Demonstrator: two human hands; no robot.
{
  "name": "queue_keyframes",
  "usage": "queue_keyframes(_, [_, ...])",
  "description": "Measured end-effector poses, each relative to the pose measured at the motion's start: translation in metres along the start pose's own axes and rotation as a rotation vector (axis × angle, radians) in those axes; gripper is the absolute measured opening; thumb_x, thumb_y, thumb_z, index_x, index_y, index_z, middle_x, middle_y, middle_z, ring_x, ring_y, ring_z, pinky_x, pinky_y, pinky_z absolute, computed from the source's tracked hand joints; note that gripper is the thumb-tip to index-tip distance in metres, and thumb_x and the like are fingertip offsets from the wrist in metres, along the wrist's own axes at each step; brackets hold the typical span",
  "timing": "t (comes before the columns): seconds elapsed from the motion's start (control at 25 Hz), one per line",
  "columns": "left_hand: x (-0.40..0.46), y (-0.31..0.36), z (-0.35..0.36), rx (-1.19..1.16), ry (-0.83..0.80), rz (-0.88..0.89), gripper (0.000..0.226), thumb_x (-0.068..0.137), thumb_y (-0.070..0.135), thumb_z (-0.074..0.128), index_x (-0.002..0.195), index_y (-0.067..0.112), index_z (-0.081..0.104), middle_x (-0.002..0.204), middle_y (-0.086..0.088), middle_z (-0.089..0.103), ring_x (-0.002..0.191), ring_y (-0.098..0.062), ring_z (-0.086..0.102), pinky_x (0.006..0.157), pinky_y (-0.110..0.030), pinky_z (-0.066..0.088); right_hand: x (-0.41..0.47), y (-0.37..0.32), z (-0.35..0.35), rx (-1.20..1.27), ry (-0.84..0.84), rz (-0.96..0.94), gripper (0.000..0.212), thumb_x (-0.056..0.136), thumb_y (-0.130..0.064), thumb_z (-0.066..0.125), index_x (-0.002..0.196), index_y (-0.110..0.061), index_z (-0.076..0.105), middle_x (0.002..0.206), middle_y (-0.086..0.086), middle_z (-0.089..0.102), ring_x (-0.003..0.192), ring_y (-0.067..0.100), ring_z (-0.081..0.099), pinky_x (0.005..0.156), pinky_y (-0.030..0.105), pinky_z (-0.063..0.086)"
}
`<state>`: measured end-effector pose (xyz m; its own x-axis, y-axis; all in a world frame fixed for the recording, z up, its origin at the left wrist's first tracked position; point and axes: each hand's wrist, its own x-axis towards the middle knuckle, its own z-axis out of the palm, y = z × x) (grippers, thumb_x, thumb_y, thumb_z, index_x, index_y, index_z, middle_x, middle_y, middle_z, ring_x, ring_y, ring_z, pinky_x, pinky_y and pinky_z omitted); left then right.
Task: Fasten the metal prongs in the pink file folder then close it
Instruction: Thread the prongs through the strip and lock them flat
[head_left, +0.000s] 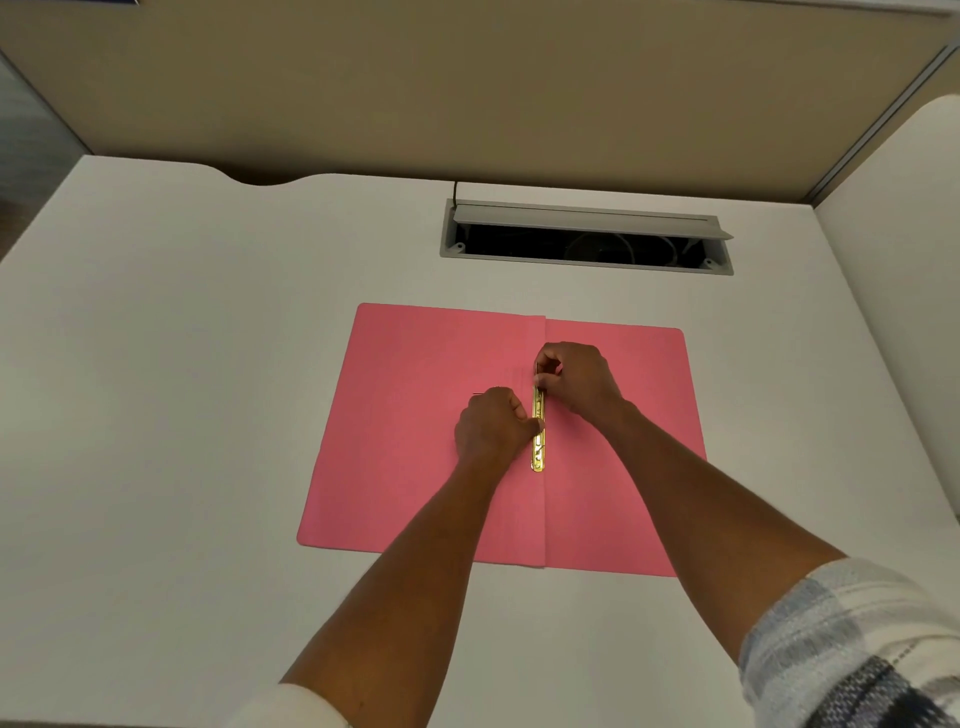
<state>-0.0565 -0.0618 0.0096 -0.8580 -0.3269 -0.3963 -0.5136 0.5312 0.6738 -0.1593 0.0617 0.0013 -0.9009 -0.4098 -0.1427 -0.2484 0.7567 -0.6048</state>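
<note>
The pink file folder (415, 457) lies open and flat on the white desk. A gold metal fastener bar (538, 447) runs along its centre fold. My left hand (493, 423) is curled beside the bar, thumb pressing on its middle. My right hand (576, 376) sits at the bar's far end, fingers pinched on the upper prong. That top end of the bar is hidden under my fingers.
The white desk (182, 389) stretches around the folder. A grey cable tray (587, 236) with its lid raised is set into the desk behind the folder. A beige partition wall (467, 88) stands at the back, and another panel rises on the right.
</note>
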Motion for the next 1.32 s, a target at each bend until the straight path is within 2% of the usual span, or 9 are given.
queue_keyframes(0.08, [0.0,0.001,0.0,0.004,0.002,-0.004,0.021,0.067,0.035,0.079,0.07,0.022,0.062,0.064,0.005,0.07,0.06,-0.018,0.07,0.068,-0.038,0.06,-0.003,0.001,0.001,0.024,0.023,0.012,0.006,0.079,-0.014,0.074,0.081,-0.018,0.07,0.078,-0.004,0.069,0.072,0.01,0.061,0.068,0.028,0.047])
queue_keyframes(0.32, [0.001,0.003,-0.001,0.016,-0.008,-0.014,0.021,0.068,0.034,0.08,0.071,0.021,0.064,0.063,0.005,0.07,0.061,-0.017,0.07,0.069,-0.037,0.06,-0.009,0.01,0.003,0.168,0.089,0.061,0.008,0.079,-0.012,0.075,0.079,-0.017,0.07,0.074,-0.002,0.072,0.067,0.017,0.07,0.071,0.042,0.06])
queue_keyframes(0.52, [-0.001,0.004,0.0,0.048,0.004,0.006,0.025,0.069,0.037,0.079,0.074,0.023,0.06,0.067,0.005,0.07,0.062,-0.018,0.069,0.068,-0.035,0.058,-0.011,0.008,0.002,0.168,0.096,0.063,0.007,0.079,-0.015,0.076,0.08,-0.019,0.071,0.072,-0.006,0.072,0.062,0.011,0.07,0.071,0.039,0.06])
queue_keyframes(0.68, [-0.001,0.007,-0.002,0.168,0.029,0.068,0.027,0.071,0.041,0.076,0.078,0.026,0.054,0.072,0.008,0.065,0.068,-0.017,0.064,0.067,-0.031,0.05,-0.011,0.006,0.001,0.132,0.083,0.059,0.005,0.079,-0.022,0.075,0.079,-0.024,0.071,0.074,-0.01,0.071,0.066,0.009,0.068,0.07,0.036,0.058])
queue_keyframes(0.88, [-0.001,0.006,-0.002,0.189,0.042,0.1,0.028,0.072,0.04,0.075,0.085,0.028,0.053,0.077,0.01,0.062,0.071,-0.016,0.06,0.064,-0.03,0.044,-0.009,0.003,0.001,0.102,0.074,0.069,0.005,0.079,-0.023,0.075,0.08,-0.025,0.071,0.076,-0.012,0.07,0.071,0.006,0.065,0.07,0.031,0.053])
queue_keyframes(1.16, [-0.003,0.007,-0.003,0.186,0.045,0.098,0.032,0.073,0.041,0.076,0.092,0.027,0.054,0.081,0.009,0.063,0.073,-0.019,0.059,0.066,-0.03,0.043,-0.015,0.009,-0.002,0.19,0.104,0.11,0.008,0.078,-0.016,0.078,0.079,-0.017,0.07,0.068,-0.004,0.072,0.059,0.01,0.07,0.07,0.035,0.06])
queue_keyframes(1.32, [-0.005,0.005,-0.001,0.234,0.05,0.16,0.032,0.078,0.04,0.072,0.103,0.032,0.054,0.083,0.006,0.065,0.076,-0.022,0.062,0.068,-0.032,0.046,-0.012,0.011,-0.003,0.21,0.084,0.164,0.006,0.077,-0.013,0.076,0.077,-0.016,0.07,0.065,-0.002,0.073,0.058,0.011,0.071,0.073,0.042,0.062])
